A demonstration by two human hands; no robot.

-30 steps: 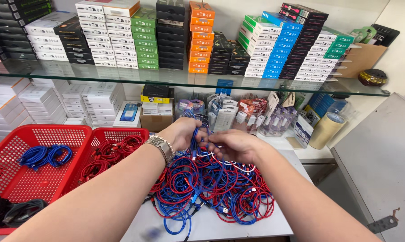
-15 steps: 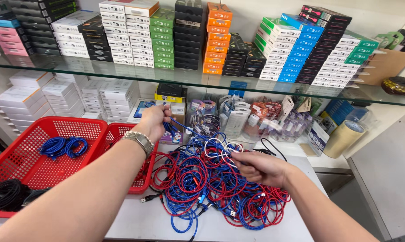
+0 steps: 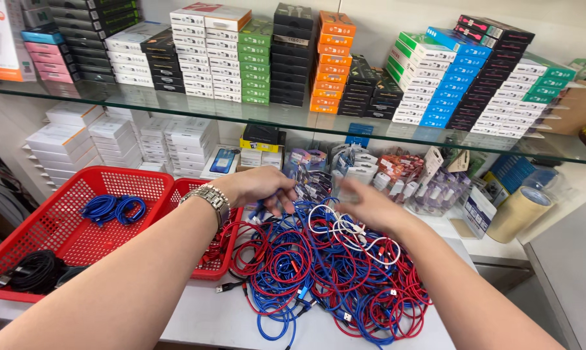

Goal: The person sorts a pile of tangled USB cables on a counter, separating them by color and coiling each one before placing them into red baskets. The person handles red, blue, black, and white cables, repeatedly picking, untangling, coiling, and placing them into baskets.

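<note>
The left hand [image 3: 257,186] is closed in a pinching grip on a blue cable [image 3: 262,209], whose strand runs down from the fingers into the tangled pile of cables [image 3: 325,272]. A metal watch [image 3: 207,198] sits on that wrist. The right hand [image 3: 365,206] hovers just beside the left, over the top of the pile; it is blurred, its fingers look loosely spread, and whether its grip has any strand cannot be told. A white cable [image 3: 341,228] loops just under it.

The pile is a heap of red and blue coils with a few white ones, lying on the white worktop [image 3: 202,317] and reaching toward the worktop's near edge. Left of the pile, touching its edge, stands a small red basket [image 3: 208,266] with red cables in it; the left forearm crosses above it. Farther left of the pile is a larger red basket [image 3: 59,227] holding a coiled blue bundle [image 3: 111,209] near its back and a black cable bundle [image 3: 30,271] near its front.

Behind the pile, against the wall, hang small packaged accessories [image 3: 396,175], with white boxes [image 3: 111,136] stacked to their left. Right of the pile stands a roll of brown tape [image 3: 519,212]. Above the pile a glass shelf [image 3: 306,120] carries rows of stacked boxes [image 3: 332,61] in white, black, green, orange and blue.
</note>
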